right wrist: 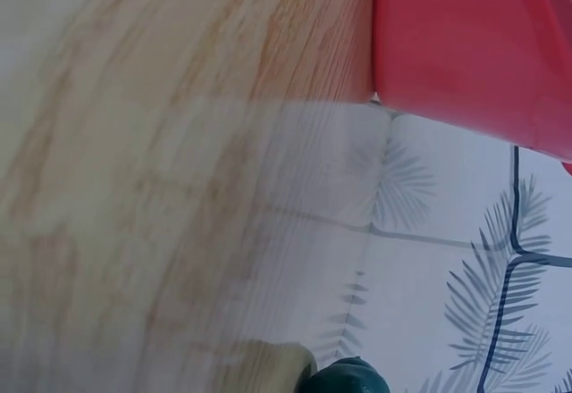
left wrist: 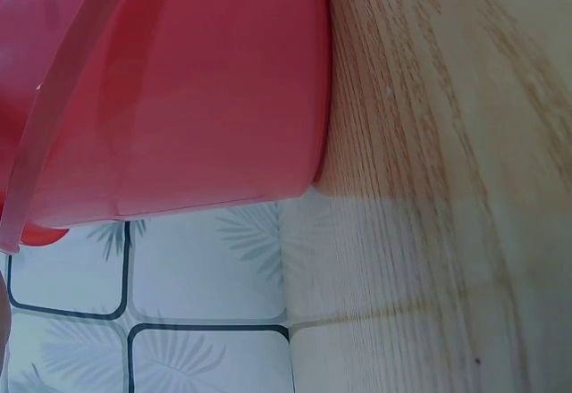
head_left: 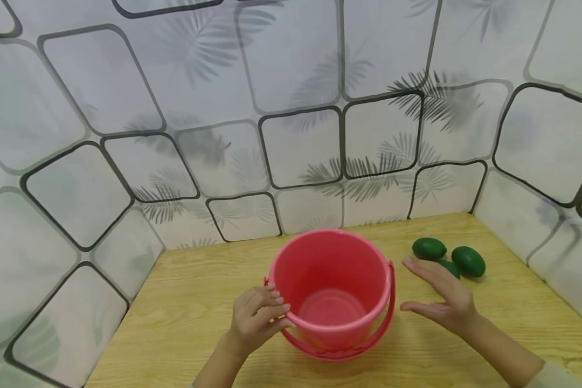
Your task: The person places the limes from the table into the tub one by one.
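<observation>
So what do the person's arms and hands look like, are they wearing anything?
The left hand and right hand are bare: no gloves, and no rings that I can make out. The right arm has a plain, pale greyish sleeve pulled back from the wrist. On the left arm, only a tiny bit of pale cloth shows.

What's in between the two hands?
The pink bucket; the head view shows it. The left hand holds its rim, and the right hand looks just apart from its other side.
</observation>
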Available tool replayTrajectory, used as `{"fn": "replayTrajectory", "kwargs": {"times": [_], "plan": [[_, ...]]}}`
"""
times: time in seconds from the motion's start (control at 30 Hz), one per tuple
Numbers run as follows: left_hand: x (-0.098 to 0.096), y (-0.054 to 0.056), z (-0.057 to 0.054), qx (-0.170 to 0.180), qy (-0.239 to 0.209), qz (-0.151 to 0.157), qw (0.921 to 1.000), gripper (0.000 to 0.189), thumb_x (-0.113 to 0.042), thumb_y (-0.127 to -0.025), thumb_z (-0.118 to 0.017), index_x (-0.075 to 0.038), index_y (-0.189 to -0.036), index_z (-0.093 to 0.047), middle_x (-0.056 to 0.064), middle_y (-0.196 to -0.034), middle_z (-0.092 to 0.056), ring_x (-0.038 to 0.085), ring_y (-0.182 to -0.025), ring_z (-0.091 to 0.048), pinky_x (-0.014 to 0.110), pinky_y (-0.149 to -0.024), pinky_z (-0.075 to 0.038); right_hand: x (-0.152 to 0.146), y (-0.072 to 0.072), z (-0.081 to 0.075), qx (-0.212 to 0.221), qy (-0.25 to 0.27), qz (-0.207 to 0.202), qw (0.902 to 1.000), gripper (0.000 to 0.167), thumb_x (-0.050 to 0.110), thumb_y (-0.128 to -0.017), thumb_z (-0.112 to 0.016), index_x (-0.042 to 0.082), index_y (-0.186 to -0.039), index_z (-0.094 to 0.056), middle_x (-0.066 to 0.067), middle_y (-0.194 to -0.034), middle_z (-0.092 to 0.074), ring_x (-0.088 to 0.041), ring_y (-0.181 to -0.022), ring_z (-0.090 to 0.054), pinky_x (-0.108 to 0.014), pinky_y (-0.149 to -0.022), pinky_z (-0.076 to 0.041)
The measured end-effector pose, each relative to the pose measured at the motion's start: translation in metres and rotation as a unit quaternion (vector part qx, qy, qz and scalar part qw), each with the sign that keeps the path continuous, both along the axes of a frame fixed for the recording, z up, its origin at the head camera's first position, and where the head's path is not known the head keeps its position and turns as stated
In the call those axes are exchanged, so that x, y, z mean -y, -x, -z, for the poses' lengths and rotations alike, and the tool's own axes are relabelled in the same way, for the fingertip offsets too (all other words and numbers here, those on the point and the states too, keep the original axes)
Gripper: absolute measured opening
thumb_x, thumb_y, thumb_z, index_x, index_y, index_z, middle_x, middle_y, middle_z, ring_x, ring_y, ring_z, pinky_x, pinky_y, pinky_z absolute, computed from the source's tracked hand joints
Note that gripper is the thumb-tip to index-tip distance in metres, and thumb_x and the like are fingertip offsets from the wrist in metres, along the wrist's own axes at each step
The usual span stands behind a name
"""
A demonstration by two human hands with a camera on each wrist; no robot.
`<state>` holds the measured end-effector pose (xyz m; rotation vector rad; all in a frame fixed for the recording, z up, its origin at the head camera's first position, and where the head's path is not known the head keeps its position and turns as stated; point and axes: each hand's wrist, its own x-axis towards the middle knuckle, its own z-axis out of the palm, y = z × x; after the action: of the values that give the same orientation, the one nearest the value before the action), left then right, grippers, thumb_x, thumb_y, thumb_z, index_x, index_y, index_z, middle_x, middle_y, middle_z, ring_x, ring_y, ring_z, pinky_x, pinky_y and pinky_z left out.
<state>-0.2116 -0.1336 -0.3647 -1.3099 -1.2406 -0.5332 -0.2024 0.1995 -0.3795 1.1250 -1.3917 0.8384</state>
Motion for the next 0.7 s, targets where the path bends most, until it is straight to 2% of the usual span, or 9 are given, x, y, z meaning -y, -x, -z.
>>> {"fn": "replayTrajectory", "kwargs": {"times": [0.13,0.4,0.6,0.7], "plan": [[0.001,0.000,0.000,0.000,0.001,-0.002,1.0000,0.036,-0.031,-0.088,-0.065,-0.004,-0.065,-0.066,0.007,-0.064,-0.060,0.016,-0.059,-0.060,0.029,-0.058,-0.057,-0.003,0.000,0.001,0.019,0.005,-0.020,0.9996,0.061,0.032,-0.076,-0.077,-0.020,-0.102,-0.060,-0.028,-0.105,-0.066,-0.026,-0.112,-0.061,-0.023,-0.099,-0.046],[0.002,0.000,0.004,0.016,0.000,-0.011,0.9998,0.035,-0.031,-0.088,-0.066,-0.004,-0.067,-0.068,0.008,-0.066,-0.062,0.017,-0.061,-0.061,0.029,-0.061,-0.058,-0.014,-0.003,0.006,0.091,0.000,0.011,0.9958,0.063,0.034,-0.078,-0.076,-0.021,-0.103,-0.059,-0.026,-0.109,-0.065,-0.019,-0.115,-0.059,-0.019,-0.100,-0.044],[0.001,0.001,0.005,0.019,0.001,-0.013,0.9997,0.035,-0.031,-0.088,-0.065,-0.004,-0.067,-0.068,0.008,-0.067,-0.062,0.017,-0.062,-0.061,0.030,-0.063,-0.058,-0.021,-0.006,0.011,0.151,-0.003,0.037,0.9878,0.061,0.034,-0.082,-0.073,-0.021,-0.104,-0.059,-0.025,-0.109,-0.065,-0.015,-0.115,-0.058,-0.016,-0.099,-0.043],[0.001,0.001,0.004,0.018,0.000,-0.012,0.9998,0.035,-0.031,-0.088,-0.065,-0.003,-0.067,-0.068,0.007,-0.066,-0.061,0.017,-0.061,-0.061,0.030,-0.062,-0.058,-0.026,-0.005,0.016,0.200,-0.001,0.036,0.9792,0.062,0.034,-0.081,-0.073,-0.022,-0.105,-0.057,-0.024,-0.110,-0.064,-0.012,-0.117,-0.056,-0.014,-0.098,-0.043]]}}
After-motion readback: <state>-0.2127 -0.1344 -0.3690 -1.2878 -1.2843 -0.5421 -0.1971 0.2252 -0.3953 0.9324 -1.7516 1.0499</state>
